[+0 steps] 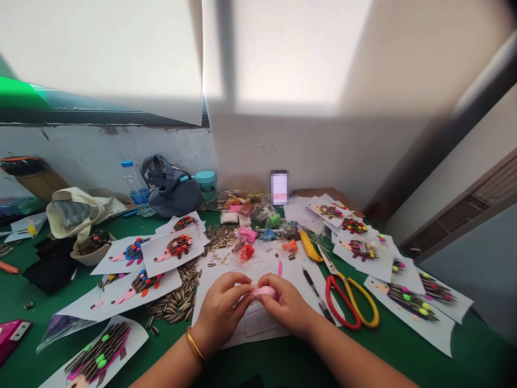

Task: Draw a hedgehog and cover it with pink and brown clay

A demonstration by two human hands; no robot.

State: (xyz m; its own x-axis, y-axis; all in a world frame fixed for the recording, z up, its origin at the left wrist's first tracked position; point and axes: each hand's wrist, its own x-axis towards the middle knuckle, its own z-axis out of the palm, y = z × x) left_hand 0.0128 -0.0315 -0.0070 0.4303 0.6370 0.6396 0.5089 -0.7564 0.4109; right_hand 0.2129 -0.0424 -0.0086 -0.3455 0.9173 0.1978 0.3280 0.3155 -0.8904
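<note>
While the left hand [222, 304] and right hand [286, 302], fingers closed, pinch pink clay [266, 291] over white paper [208, 280], gentle pressure seems best.

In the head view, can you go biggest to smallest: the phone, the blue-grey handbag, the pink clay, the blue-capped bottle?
1. Blue-grey handbag
2. Blue-capped bottle
3. Phone
4. Pink clay, judging only the part that shows

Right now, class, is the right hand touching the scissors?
Apart. The head view shows it: the right hand is at the pink lump, and a black pen lies in the gap before the scissors.
</note>
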